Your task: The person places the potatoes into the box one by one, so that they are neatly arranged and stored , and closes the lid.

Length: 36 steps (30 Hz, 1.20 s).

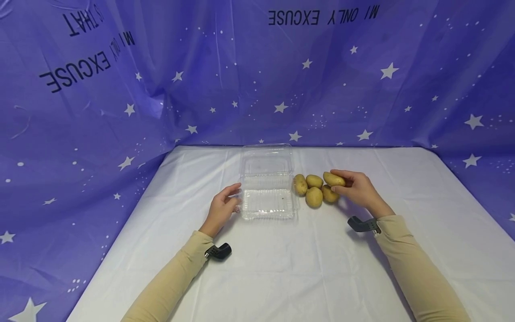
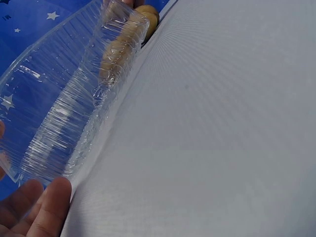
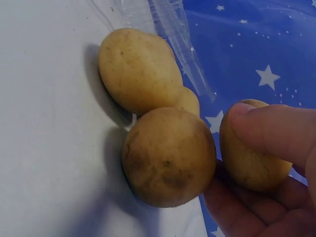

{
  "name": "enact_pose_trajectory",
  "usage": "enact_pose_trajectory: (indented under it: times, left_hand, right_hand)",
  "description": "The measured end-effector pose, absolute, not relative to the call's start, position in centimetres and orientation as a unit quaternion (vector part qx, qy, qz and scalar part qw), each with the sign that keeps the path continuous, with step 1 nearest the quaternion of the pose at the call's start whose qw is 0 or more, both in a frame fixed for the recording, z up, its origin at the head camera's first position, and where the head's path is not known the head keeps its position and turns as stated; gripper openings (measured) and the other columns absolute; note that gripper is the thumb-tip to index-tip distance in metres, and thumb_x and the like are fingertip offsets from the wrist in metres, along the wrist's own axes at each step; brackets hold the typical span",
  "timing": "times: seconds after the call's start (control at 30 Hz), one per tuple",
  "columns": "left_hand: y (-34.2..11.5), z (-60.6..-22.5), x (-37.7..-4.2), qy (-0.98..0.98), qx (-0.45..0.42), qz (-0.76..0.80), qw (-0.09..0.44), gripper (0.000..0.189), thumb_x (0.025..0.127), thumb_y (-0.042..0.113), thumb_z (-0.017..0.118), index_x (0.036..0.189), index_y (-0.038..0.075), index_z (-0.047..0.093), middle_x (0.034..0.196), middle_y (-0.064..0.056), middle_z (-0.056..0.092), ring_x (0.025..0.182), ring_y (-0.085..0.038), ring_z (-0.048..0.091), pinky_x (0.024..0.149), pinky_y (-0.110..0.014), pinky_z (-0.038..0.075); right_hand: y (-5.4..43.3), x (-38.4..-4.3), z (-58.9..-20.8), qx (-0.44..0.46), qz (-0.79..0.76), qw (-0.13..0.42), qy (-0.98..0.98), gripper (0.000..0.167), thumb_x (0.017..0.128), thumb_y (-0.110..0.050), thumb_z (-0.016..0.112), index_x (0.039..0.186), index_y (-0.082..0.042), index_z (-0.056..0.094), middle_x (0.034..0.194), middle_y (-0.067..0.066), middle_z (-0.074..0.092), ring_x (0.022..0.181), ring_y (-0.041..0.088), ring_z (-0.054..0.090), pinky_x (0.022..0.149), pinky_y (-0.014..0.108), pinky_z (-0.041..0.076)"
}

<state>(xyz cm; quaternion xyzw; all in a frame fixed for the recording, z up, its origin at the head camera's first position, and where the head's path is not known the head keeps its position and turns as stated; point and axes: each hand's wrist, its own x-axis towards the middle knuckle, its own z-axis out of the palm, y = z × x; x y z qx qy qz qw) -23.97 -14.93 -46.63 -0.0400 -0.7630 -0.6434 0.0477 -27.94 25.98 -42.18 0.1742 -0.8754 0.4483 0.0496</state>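
Note:
A clear plastic clamshell box (image 1: pixel 268 201) stands on the table with its lid (image 1: pixel 267 161) folded back, away from me. My left hand (image 1: pixel 223 206) is at the box's left side, fingertips right at its wall, thumb and fingers apart. Just right of the box, several potatoes (image 1: pixel 314 197) lie in a tight cluster. My right hand (image 1: pixel 358 188) pinches one potato (image 3: pixel 256 148) between thumb and fingers, at the cluster's far right corner. In the right wrist view a rounder potato (image 3: pixel 169 157) sits beside the held one.
A white cloth (image 1: pixel 289 268) covers the table. Behind and to the left hangs a purple-blue curtain (image 1: pixel 241 76) with white stars and printed letters. Each wrist wears a black camera mount, one on the left sleeve (image 1: pixel 181 264) and one on the right sleeve (image 1: pixel 414 264).

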Motion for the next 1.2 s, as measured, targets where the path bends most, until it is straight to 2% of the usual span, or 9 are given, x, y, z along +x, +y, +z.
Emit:
enact_pose_trajectory:
  times: [0.43,0.7,0.77,0.97,1.03,1.2]
  left_hand:
    - [-15.0,-46.6,-24.0,-0.763,-0.034,-0.644,0.045,0.053,0.088,-0.003,0.054,0.141,0.002,0.059,0.136,-0.025,0.061,0.084,-0.006,0.061,0.065,-0.015,0.054]
    - [-15.0,-46.6,-24.1,-0.758,-0.037,-0.65,0.044,0.052,0.089,-0.003,0.054,0.141,0.001,0.059,0.136,-0.027,0.061,0.094,-0.026,0.064,0.065,-0.015,0.054]
    - [-15.0,-46.6,-24.1,-0.759,-0.035,-0.649,0.045,0.053,0.089,-0.003,0.054,0.141,0.001,0.058,0.136,-0.027,0.06,0.094,-0.024,0.064,0.065,-0.015,0.054]
    - [-14.8,-46.6,-24.0,-0.761,-0.032,-0.646,0.047,0.054,0.087,-0.003,0.054,0.141,0.001,0.058,0.135,-0.027,0.061,0.088,-0.011,0.063,0.065,-0.016,0.055]
    - [-14.8,-46.6,-24.0,-0.759,-0.032,-0.649,0.046,0.053,0.087,-0.002,0.054,0.14,0.001,0.059,0.135,-0.026,0.061,0.087,-0.01,0.062,0.065,-0.016,0.055]
    - [-14.8,-46.7,-24.1,-0.754,-0.031,-0.655,0.043,0.054,0.087,-0.003,0.054,0.141,0.0,0.058,0.135,-0.027,0.06,0.085,-0.009,0.061,0.065,-0.015,0.055]
  right_hand:
    - [24.4,-27.9,-40.9,0.17,0.459,0.038,-0.871,0.054,0.09,-0.004,0.073,0.141,0.004,0.057,0.135,0.031,0.062,0.089,-0.014,0.058,0.078,0.006,0.052]
    - [21.5,-28.5,-40.1,0.184,0.478,0.02,-0.858,0.054,0.09,-0.006,0.072,0.142,0.003,0.057,0.137,0.027,0.063,0.092,-0.012,0.061,0.082,0.006,0.052]
    - [20.6,-28.6,-40.0,0.189,0.481,0.01,-0.856,0.054,0.091,-0.007,0.073,0.142,0.002,0.057,0.137,0.026,0.063,0.097,-0.006,0.064,0.083,0.007,0.052]
    - [17.8,-28.9,-40.0,0.205,0.494,-0.009,-0.845,0.055,0.089,-0.006,0.074,0.141,0.001,0.058,0.133,0.025,0.066,0.11,0.031,0.07,0.083,0.012,0.055]
    - [17.0,-29.0,-40.0,0.209,0.499,-0.017,-0.841,0.055,0.089,-0.005,0.074,0.141,0.001,0.058,0.133,0.025,0.066,0.111,0.035,0.069,0.081,0.013,0.056]
    - [15.0,-28.8,-39.9,0.224,0.506,-0.03,-0.832,0.055,0.088,-0.002,0.073,0.141,0.001,0.058,0.135,0.025,0.065,0.111,0.036,0.069,0.078,0.015,0.056]
